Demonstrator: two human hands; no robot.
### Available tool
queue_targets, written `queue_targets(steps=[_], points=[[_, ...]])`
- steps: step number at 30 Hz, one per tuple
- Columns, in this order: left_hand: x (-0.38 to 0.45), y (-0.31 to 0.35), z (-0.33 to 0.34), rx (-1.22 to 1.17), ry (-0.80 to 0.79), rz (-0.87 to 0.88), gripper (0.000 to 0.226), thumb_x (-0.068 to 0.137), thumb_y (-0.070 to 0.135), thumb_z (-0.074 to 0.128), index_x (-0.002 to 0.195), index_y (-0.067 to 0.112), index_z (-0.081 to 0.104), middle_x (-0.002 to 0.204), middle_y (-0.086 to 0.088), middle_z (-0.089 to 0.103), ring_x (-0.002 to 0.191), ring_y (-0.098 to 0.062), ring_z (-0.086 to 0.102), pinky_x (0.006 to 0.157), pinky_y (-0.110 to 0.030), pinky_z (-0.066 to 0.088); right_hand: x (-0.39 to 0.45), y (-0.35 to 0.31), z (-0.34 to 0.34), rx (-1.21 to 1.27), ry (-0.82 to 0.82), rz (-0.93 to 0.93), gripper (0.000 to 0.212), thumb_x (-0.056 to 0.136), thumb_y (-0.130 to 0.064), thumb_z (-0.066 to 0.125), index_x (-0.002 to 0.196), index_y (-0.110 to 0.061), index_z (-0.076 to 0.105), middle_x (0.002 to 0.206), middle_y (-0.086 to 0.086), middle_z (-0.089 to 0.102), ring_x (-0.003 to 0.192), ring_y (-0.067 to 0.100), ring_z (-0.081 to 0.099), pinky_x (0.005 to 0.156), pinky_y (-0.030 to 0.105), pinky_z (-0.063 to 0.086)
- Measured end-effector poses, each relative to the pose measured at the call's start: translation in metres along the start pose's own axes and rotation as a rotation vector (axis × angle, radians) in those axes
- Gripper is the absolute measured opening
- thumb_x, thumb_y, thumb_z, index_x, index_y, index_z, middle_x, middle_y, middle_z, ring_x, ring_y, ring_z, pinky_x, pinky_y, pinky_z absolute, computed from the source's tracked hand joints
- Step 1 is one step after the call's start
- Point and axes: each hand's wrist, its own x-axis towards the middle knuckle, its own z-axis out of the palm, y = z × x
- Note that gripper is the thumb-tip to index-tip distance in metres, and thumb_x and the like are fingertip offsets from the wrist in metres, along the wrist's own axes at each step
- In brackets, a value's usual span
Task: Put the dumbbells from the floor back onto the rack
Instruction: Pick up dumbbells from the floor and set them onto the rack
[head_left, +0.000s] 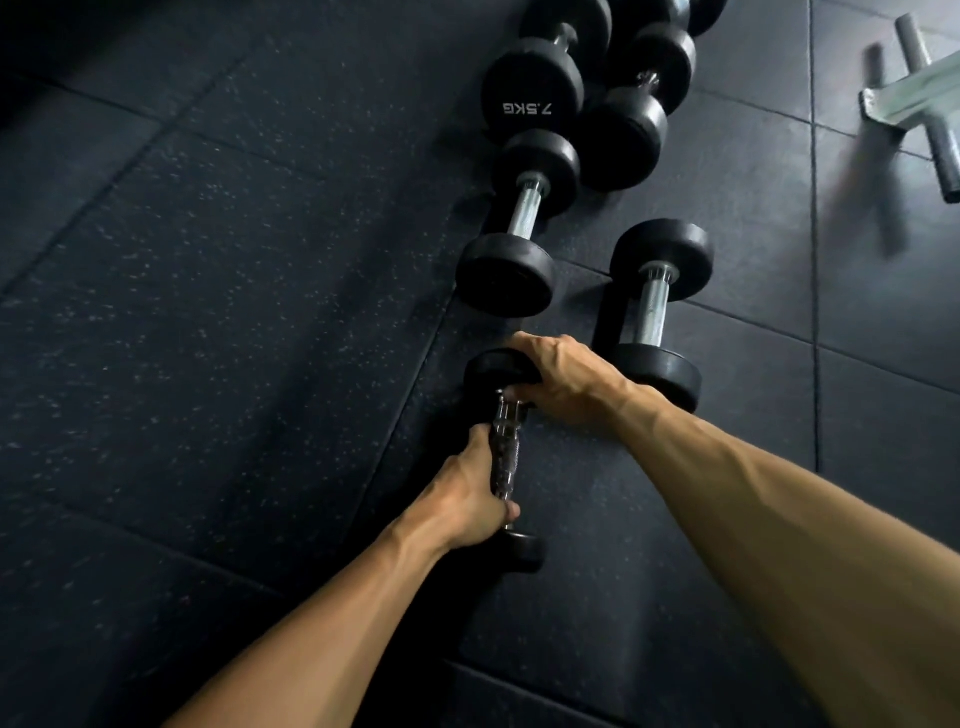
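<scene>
A small black dumbbell (505, 452) with a chrome handle lies on the dark rubber floor in the middle of the view. My left hand (470, 499) grips its handle near the close end. My right hand (558, 376) curls over its far head from the right. Beyond it lie more black dumbbells: one to the right (655, 312), one straight ahead (522, 223), a larger one marked 7.5KG (535, 88) and another beside it (636, 109). No rack shelf is in view.
A grey metal frame with round pegs (919, 98) stands at the top right. Dark speckled rubber floor tiles (208, 312) stretch to the left and below my arms.
</scene>
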Motion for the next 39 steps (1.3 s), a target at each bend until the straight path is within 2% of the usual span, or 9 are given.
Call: queue_targets(steps=[7, 13, 16, 19, 21, 24, 27, 33, 39], points=[[-0.019, 0.021, -0.013, 0.05, 0.043, 0.042, 0.079, 0.077, 0.02, 0.076, 0.138, 0.028, 0.026, 0.107, 0.003, 0.057, 0.092, -0.015, 0.055, 0.078, -0.023, 0.041, -0.021, -0.004, -0.021, 0.035, 0.104, -0.055, 0.049, 0.082, -0.03, 0.072, 0.125, -0.02, 0.053, 0.108, 0.009, 0.071, 0.102, 0.035, 0.065, 0.084, 0.044, 0.051], [-0.079, 0.072, -0.056, 0.075, 0.051, 0.037, 0.074, 0.077, 0.017, 0.075, 0.134, 0.024, 0.03, 0.103, 0.0, 0.06, 0.089, -0.016, 0.057, 0.075, -0.025, 0.042, -0.06, -0.047, -0.086, 0.106, 0.137, -0.027, 0.046, 0.082, -0.025, 0.073, 0.123, -0.017, 0.054, 0.108, 0.008, 0.07, 0.101, 0.032, 0.064, 0.086, 0.042, 0.05], [-0.124, 0.109, -0.084, 0.083, 0.048, 0.031, 0.074, 0.077, 0.015, 0.075, 0.135, 0.023, 0.029, 0.102, -0.001, 0.06, 0.088, -0.017, 0.059, 0.075, -0.026, 0.045, -0.086, -0.075, -0.135, 0.149, 0.126, -0.032, 0.044, 0.082, -0.026, 0.073, 0.122, -0.02, 0.055, 0.107, 0.004, 0.07, 0.1, 0.027, 0.064, 0.089, 0.041, 0.05], [-0.172, 0.149, -0.116, 0.078, 0.039, 0.03, 0.072, 0.077, 0.015, 0.073, 0.134, 0.024, 0.029, 0.098, -0.002, 0.061, 0.086, -0.017, 0.061, 0.081, -0.035, 0.051, -0.114, -0.107, -0.191, 0.163, 0.122, -0.037, 0.041, 0.084, -0.025, 0.072, 0.121, -0.02, 0.056, 0.105, 0.001, 0.069, 0.098, 0.022, 0.063, 0.085, 0.033, 0.048], [-0.206, 0.178, -0.141, 0.061, 0.032, 0.027, 0.075, 0.078, 0.014, 0.073, 0.136, 0.026, 0.026, 0.095, -0.001, 0.06, 0.085, -0.016, 0.061, 0.081, -0.037, 0.052, -0.132, -0.131, -0.232, 0.154, 0.118, -0.046, 0.039, 0.084, -0.027, 0.072, 0.119, -0.02, 0.057, 0.103, 0.0, 0.069, 0.097, 0.022, 0.064, 0.084, 0.034, 0.048], [-0.257, 0.225, -0.181, 0.045, 0.027, 0.037, 0.078, 0.078, 0.014, 0.073, 0.138, 0.027, 0.024, 0.097, 0.0, 0.06, 0.086, -0.014, 0.06, 0.081, -0.035, 0.053, -0.159, -0.168, -0.3, 0.111, 0.115, -0.052, 0.041, 0.085, -0.031, 0.071, 0.121, -0.022, 0.055, 0.104, 0.0, 0.07, 0.098, 0.024, 0.063, 0.085, 0.038, 0.048], [-0.302, 0.274, -0.225, 0.024, 0.044, 0.057, 0.083, 0.078, 0.013, 0.074, 0.141, 0.027, 0.022, 0.1, 0.003, 0.059, 0.085, -0.01, 0.059, 0.073, -0.026, 0.049, -0.18, -0.206, -0.372, 0.074, 0.124, -0.079, 0.042, 0.085, -0.033, 0.069, 0.123, -0.023, 0.055, 0.109, -0.001, 0.069, 0.102, 0.025, 0.062, 0.088, 0.04, 0.048], [-0.377, 0.357, -0.312, -0.035, 0.165, 0.085, 0.081, 0.078, 0.014, 0.074, 0.141, 0.026, 0.025, 0.103, 0.004, 0.058, 0.088, -0.01, 0.058, 0.071, -0.021, 0.043, -0.196, -0.281, -0.506, 0.038, 0.164, -0.194, 0.042, 0.084, -0.032, 0.07, 0.122, -0.019, 0.056, 0.105, 0.003, 0.07, 0.1, 0.027, 0.063, 0.089, 0.043, 0.049], [-0.433, 0.396, -0.384, -0.106, 0.301, 0.094, 0.077, 0.075, 0.013, 0.074, 0.136, 0.026, 0.03, 0.089, 0.006, 0.059, 0.081, -0.007, 0.058, 0.064, -0.02, 0.041, -0.192, -0.356, -0.591, -0.005, 0.167, -0.325, 0.041, 0.083, -0.034, 0.071, 0.119, -0.02, 0.056, 0.104, 0.001, 0.069, 0.099, 0.025, 0.062, 0.089, 0.044, 0.049]])
